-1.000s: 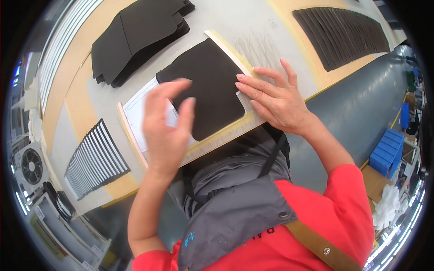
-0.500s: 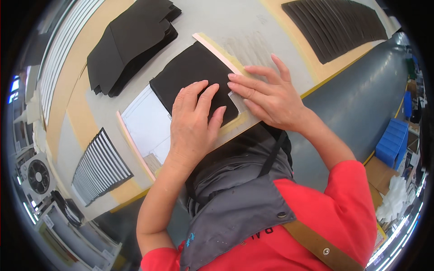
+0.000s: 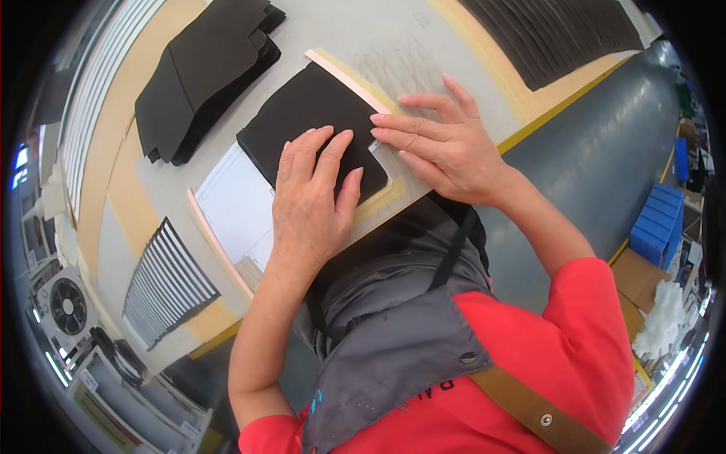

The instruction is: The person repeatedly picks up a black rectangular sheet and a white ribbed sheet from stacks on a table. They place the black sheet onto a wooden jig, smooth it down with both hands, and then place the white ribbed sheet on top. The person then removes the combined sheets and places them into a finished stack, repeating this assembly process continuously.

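Note:
A flat black piece (image 3: 302,106), four-sided, lies on a white sheet with fine printed lines (image 3: 236,200) on the table. My left hand (image 3: 310,200) rests palm down over its near left part, fingers stretched and thumb apart. At the piece's right edge, my right hand (image 3: 450,147) has its fingers extended, with the index and middle fingertips touching or just above the edge. A pale pink strip (image 3: 344,76) runs along the piece's far right side, ending near those fingertips. Another pink strip (image 3: 219,246) borders the sheet on the left.
Stacked black cut panels (image 3: 200,76) lie at the far left. Nearer, a black-and-white striped piece (image 3: 170,284) sits by the table's left end. Overlapping black pieces (image 3: 552,38) fill the far right corner. A blue bin (image 3: 656,223) stands beyond the grey floor.
The table and the things on it appear slightly higher and further left in view. Both hands keep nearly the same places against the black piece.

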`<state>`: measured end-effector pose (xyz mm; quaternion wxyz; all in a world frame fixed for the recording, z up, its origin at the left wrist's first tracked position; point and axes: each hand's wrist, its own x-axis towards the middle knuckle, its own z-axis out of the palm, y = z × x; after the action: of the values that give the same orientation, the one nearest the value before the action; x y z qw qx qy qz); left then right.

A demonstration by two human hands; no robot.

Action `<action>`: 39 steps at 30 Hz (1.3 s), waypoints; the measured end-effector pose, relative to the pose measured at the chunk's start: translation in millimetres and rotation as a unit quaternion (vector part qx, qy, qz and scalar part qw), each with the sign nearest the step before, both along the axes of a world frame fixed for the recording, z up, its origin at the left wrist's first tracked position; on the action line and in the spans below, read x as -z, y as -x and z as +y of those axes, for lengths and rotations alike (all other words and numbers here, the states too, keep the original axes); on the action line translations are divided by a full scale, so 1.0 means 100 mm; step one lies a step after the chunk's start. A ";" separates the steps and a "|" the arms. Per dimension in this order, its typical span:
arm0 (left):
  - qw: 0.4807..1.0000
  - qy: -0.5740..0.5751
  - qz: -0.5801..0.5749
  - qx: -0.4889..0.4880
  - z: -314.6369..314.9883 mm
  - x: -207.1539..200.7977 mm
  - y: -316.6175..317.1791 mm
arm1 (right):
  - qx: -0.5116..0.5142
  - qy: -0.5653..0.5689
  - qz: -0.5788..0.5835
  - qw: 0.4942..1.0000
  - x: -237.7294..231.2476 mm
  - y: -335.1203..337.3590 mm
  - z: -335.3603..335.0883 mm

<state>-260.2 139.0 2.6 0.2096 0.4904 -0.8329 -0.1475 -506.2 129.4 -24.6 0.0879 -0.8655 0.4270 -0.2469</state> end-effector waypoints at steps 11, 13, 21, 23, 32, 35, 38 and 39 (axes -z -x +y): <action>1.000 -0.007 0.008 0.009 -0.01 0.00 -0.04 | -0.003 0.030 0.027 0.999 -0.01 -0.03 -0.01; 1.000 -0.009 0.010 0.010 -0.01 0.00 -0.04 | -0.002 0.033 0.028 0.999 -0.02 -0.03 0.00; 1.000 -0.019 0.019 0.010 -0.04 -0.03 -0.03 | -0.002 0.017 0.037 0.999 -0.07 -0.03 0.00; 1.000 -0.007 0.016 0.009 -0.04 -0.04 -0.03 | -0.004 0.013 0.038 0.999 -0.07 -0.04 -0.01; 0.996 0.020 0.091 0.005 0.02 0.13 -0.08 | -0.001 -0.056 0.095 0.994 -0.34 -0.08 0.05; 0.986 0.044 0.161 -0.021 0.15 0.03 -0.12 | -0.007 -0.069 0.009 0.998 -0.57 -0.11 -0.10; 0.977 0.060 0.201 -0.044 0.38 -0.08 -0.30 | -0.060 -0.051 -0.195 0.978 -1.13 -0.29 -0.29; 0.974 0.064 0.210 -0.050 0.46 -0.14 -0.39 | -0.150 -0.051 -0.287 0.945 -1.33 -0.20 -0.41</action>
<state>-221.5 185.3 16.1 0.4175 0.4756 -0.7523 -0.1829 -486.2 88.6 108.6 0.2866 -0.8061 0.2611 -0.4472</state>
